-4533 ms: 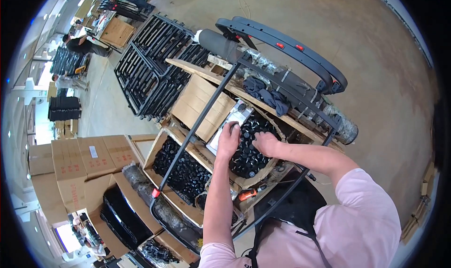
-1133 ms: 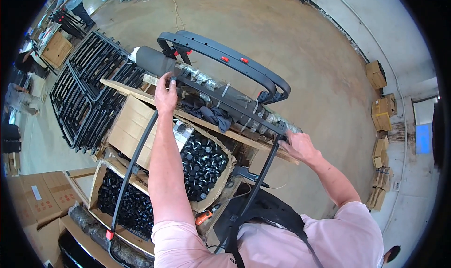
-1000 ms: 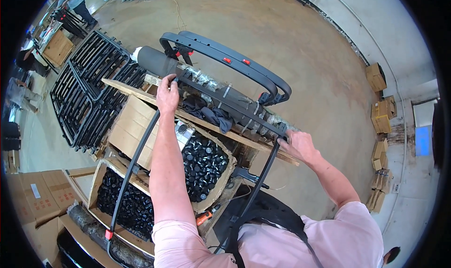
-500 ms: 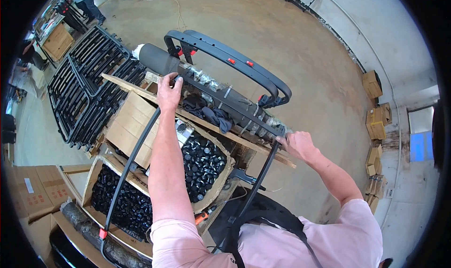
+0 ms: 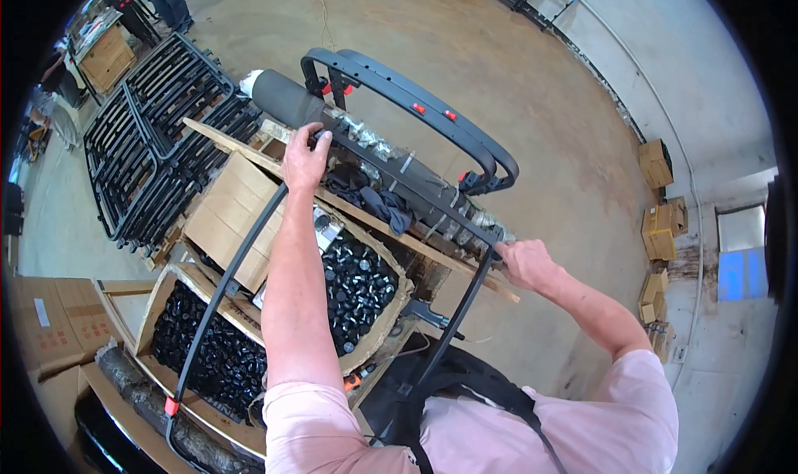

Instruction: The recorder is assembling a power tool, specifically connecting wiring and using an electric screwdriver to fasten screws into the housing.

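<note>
A black metal tube frame lies across in front of me, its two long legs running back toward my body. At its far left corner, my left hand is closed around the tube, thumb up. My right hand grips the frame's right corner, its fingertips partly hidden. Just beyond the crossbar is a long padded bar wrapped in dark foam and clear plastic. Behind that stands a curved black double-tube frame with red clips. A dark cloth hangs below the crossbar.
Below my left arm are cartons of black knobs and small black parts. An orange-handled tool lies beside them. Black frames are stacked at left. Cardboard boxes line the right wall. A person stands far left.
The view has shifted slightly. Both hands keep their hold on the frame's corners, and the frame stays in nearly the same place. The person at far left has shifted a little.
</note>
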The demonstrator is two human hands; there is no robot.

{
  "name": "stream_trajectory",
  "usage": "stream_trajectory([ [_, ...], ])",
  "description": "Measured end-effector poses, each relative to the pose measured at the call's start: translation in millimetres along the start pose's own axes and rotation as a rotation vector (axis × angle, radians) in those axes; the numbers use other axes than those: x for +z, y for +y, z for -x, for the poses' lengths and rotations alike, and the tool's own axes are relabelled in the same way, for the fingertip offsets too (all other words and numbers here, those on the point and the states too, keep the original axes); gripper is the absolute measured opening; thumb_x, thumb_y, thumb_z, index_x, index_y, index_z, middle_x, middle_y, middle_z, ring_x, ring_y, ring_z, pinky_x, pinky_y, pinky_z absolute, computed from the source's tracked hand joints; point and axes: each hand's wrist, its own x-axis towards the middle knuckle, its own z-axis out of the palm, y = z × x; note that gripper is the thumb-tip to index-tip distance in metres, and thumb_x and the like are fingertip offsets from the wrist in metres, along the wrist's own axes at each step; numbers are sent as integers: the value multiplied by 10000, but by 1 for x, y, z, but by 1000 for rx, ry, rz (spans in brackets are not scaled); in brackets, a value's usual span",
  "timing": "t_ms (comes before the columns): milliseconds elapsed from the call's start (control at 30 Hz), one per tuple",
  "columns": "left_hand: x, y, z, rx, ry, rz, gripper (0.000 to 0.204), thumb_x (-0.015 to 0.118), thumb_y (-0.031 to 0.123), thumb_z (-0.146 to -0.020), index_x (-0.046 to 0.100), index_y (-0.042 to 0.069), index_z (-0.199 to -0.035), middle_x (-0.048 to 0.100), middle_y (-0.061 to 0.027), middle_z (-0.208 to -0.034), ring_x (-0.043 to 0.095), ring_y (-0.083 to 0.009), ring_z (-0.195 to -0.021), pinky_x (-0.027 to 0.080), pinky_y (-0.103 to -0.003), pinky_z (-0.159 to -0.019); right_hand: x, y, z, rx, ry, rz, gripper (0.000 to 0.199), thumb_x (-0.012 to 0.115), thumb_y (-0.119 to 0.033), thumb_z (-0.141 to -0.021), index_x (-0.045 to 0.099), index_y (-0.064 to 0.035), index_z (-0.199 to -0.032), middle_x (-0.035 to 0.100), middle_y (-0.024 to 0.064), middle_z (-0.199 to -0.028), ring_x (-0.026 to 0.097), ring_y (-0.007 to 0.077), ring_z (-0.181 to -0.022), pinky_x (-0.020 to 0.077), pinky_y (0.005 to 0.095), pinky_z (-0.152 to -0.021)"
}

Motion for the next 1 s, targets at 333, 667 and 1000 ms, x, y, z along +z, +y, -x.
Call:
stream_trajectory([
  [333,0,-10,-5,-40,16,54,307,719,310,-957,737,222,-1250,704,-68,-1207,688,-261,-1088,530,-396,-976,2,4,-20,104,-237,-9,340,673,-333,-896,639,2,-949,716,224,-780,723,434,-781,575,536,-703],
  [667,0,-9,1,-44,14,-79,370,778,422,-888,728,260,-1217,649,-85,-1264,650,-296,-1170,532,-455,-972,-10,-17,-16,237,-150,-40,551,573,-509,-990,740,-16,-811,731,236,-792,733,429,-787,575,542,-722],
  [1000,-10,0,1,-45,-39,6,418,648,254,-984,620,224,-1401,721,-47,-1300,663,-273,-1224,486,-402,-1070,17,-3,-11,69,-43,46,462,733,-451,-830,711,-1,-732,714,228,-747,718,413,-686,578,501,-647],
])
